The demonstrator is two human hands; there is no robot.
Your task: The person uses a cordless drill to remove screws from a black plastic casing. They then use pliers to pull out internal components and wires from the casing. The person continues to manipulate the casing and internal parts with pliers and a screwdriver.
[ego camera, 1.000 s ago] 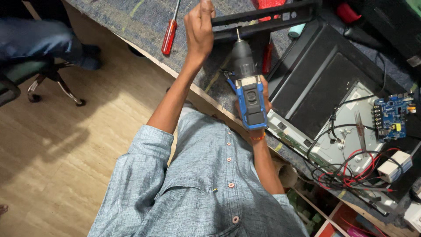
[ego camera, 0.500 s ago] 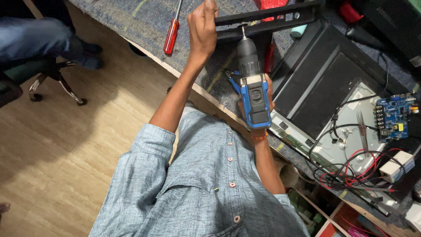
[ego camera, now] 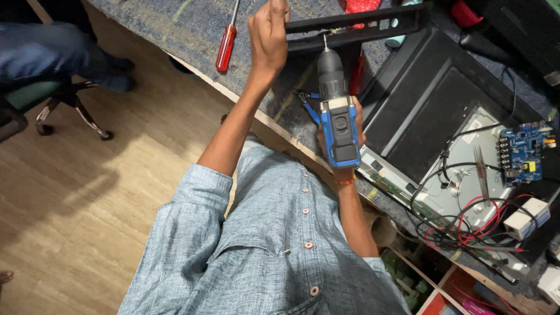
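Little differs from half a second ago: the drill (ego camera: 337, 119) sits a touch more upright, its bit now touching the bracket (ego camera: 356, 24), and both hands stay where they were.

At the far left a person's leg in jeans (ego camera: 44, 49) rests by a chair base (ego camera: 70, 108) on the wooden floor (ego camera: 81, 204). On the bench (ego camera: 175, 23), covered in grey-blue cloth, lies a screwdriver (ego camera: 226, 44) with a red handle, just left of the raised arm. The left hand (ego camera: 268, 35) is clenched around the left end of the bracket, a long, flat black bar with slots that runs to the right across the top. The drill is blue and grey with a dark chuck and a thin bit that meets the bracket's lower edge near its middle. The right hand (ego camera: 350, 137) grasps the drill's grip from behind and is mostly hidden by the drill's body; a thread band shows on the wrist. To the right lies an opened black screen housing (ego camera: 431, 99) with a metal plate (ego camera: 461, 192), a blue circuit board (ego camera: 522, 153), tangled red and black wires (ego camera: 466, 227) and a white box (ego camera: 525, 217).
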